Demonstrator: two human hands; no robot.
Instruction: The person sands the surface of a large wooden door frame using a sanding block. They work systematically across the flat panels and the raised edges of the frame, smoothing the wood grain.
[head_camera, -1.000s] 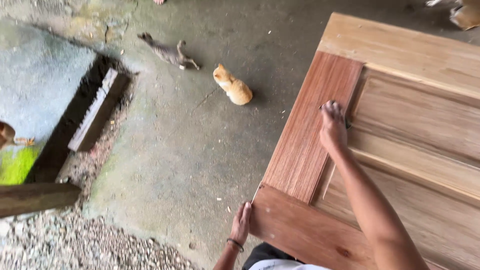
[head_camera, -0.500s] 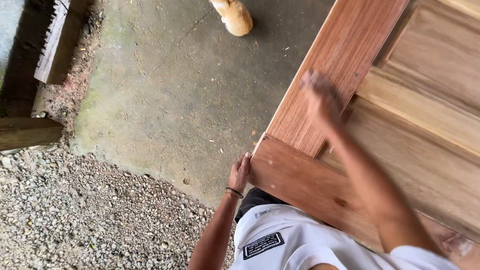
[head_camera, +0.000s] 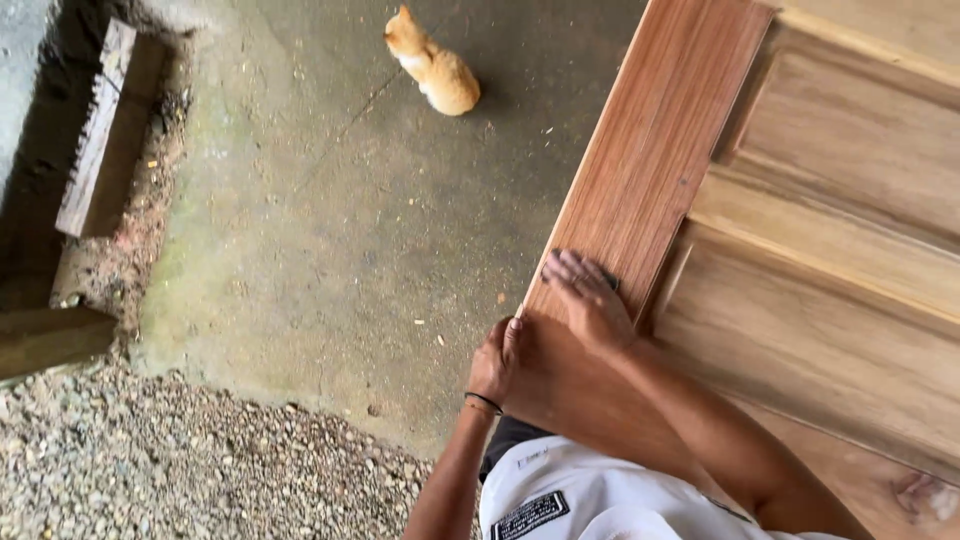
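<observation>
Pressing flat on reddish stile of wooden door (head_camera: 800, 250), right hand (head_camera: 590, 300) covered small dark pad, likely sandpaper, mostly hidden under fingers. Left hand (head_camera: 495, 360) curled round door's near corner, steadying it. Door lay above concrete floor (head_camera: 330, 230); support unseen, far end cut off. Risks: splinter from raw edge, door sliding if grip slackened. Orange cat (head_camera: 432, 68) sat beyond door's left edge, well apart.

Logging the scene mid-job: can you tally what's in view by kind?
Hands: 2, left hand, right hand
Door: 1
Cat: 1
Planks: 2, plank, beam
Total: 6
</observation>
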